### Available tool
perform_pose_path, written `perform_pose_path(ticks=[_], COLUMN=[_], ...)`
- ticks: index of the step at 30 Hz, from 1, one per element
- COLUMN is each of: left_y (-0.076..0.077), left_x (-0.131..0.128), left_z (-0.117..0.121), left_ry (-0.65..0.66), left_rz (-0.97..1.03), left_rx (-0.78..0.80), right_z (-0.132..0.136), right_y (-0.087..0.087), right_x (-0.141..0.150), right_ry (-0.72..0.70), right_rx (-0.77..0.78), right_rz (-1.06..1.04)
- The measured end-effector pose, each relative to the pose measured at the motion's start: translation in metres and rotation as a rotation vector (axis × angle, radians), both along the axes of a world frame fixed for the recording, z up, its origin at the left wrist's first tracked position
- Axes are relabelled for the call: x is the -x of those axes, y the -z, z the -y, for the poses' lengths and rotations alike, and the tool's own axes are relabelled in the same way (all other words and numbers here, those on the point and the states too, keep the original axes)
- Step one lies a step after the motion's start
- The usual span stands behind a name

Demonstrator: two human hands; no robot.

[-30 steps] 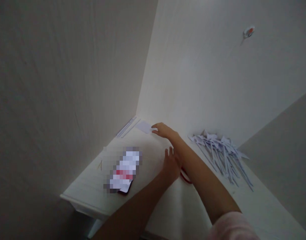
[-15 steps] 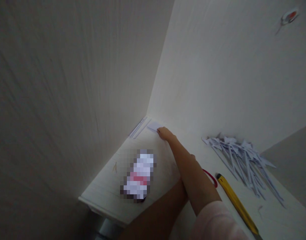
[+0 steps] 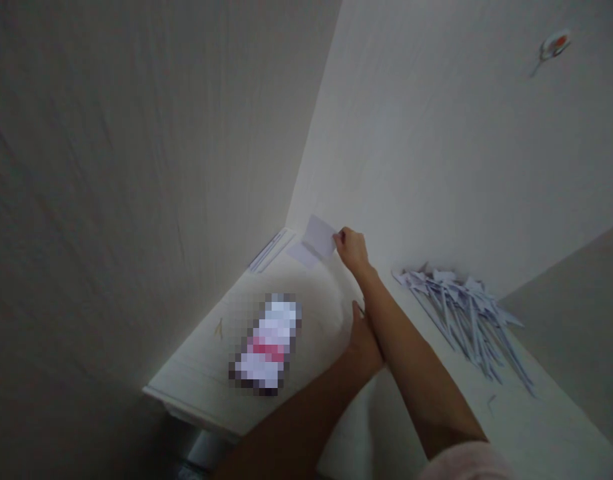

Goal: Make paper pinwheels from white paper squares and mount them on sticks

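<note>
My right hand (image 3: 352, 248) pinches a small sheet of white paper (image 3: 320, 237) by its right edge. The sheet is tilted up above another pale paper piece (image 3: 299, 255) that lies flat near the corner. Below it, my left hand (image 3: 365, 337) is low over the table, partly covered by my right forearm. Its thumb points up; the other fingers are hidden, so I cannot tell what they hold.
A phone with a blurred screen (image 3: 269, 343) lies on the white tabletop (image 3: 201, 373). Thin paper strips (image 3: 271, 251) lie along the left wall. Several rolled paper sticks with pointed ends (image 3: 466, 313) are heaped at right. Walls meet behind the table corner.
My right hand has lifted the paper sheet off the tabletop. My left hand's thumb now shows beside the right forearm. The yellow cutter and red loop are no longer visible. The view has shifted slightly.
</note>
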State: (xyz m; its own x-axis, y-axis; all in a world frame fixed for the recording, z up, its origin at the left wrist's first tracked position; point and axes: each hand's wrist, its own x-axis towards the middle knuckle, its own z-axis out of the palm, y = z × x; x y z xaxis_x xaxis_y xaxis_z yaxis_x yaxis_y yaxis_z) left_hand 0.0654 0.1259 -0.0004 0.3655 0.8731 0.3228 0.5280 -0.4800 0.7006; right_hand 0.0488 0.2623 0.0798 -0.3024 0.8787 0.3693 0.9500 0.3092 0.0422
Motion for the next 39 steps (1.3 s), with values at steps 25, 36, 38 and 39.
perform_pose_path(ticks=[25,36,38,39], left_y=[0.032,0.027,0.027,0.027], left_x=[0.07,0.072,0.074,0.076], left_z=[0.113,0.119,0.12,0.12], left_ry=[0.241,0.13,0.119,0.109], left_rz=[-0.27,-0.151,-0.118,-0.113], left_rx=[-0.224,-0.197,-0.195,-0.199], right_z=[0.28,0.277,0.277,0.277], right_y=[0.112,0.111,0.112,0.112], right_x=[-0.114,-0.123,-0.125,-0.126], right_ry=[-0.222,-0.237,-0.244,-0.246], right_rx=[0.138,0.25,0.245,0.236], right_rz=[-0.562,-0.857,-0.886,-0.898])
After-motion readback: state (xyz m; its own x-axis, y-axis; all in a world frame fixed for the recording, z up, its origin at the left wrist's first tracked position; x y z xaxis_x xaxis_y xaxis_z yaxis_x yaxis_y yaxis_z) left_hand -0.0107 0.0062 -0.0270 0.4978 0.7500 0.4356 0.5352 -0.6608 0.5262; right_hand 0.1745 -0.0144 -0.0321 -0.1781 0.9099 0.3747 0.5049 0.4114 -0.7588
